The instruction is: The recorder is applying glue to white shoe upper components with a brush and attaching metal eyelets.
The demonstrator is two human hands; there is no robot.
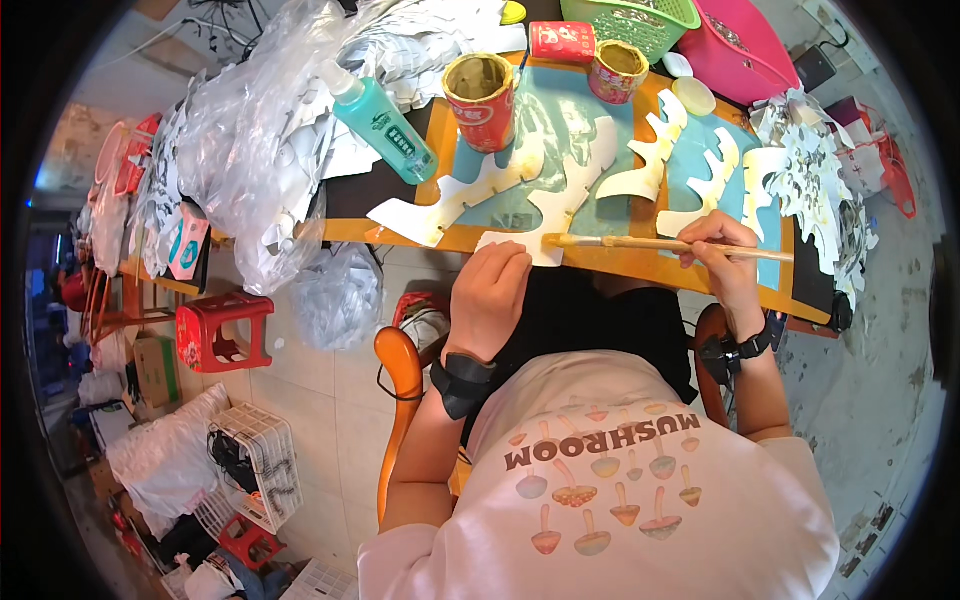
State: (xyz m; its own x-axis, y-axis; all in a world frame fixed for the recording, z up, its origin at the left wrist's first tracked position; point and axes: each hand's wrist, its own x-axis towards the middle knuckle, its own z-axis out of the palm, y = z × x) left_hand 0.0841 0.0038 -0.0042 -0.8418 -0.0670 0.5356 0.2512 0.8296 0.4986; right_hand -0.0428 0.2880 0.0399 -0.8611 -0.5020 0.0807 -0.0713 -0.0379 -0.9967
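In my right hand (725,262) is a paintbrush with a long wooden handle (640,243), held in closed fingers. Its yellowish bristles (557,240) touch a white branch-shaped cut-out (560,205) at the table's near edge. My left hand (490,295) grips the lower left edge of that same cut-out, fingers pressed together; the thumb is hidden. Similar cut-outs with yellowish stains lie around it: one to the left (465,195) and several to the right, such as this piece (655,150). Behind them stands an open red can (480,112) with a brown-crusted rim.
A teal pump bottle (385,130) leans at the left beside plastic-wrapped white sheets (260,120). At the back are a smaller open can (618,72), a red can (562,42), a green basket (640,30) and a pink basket (745,55). A red stool (225,330) stands on the floor.
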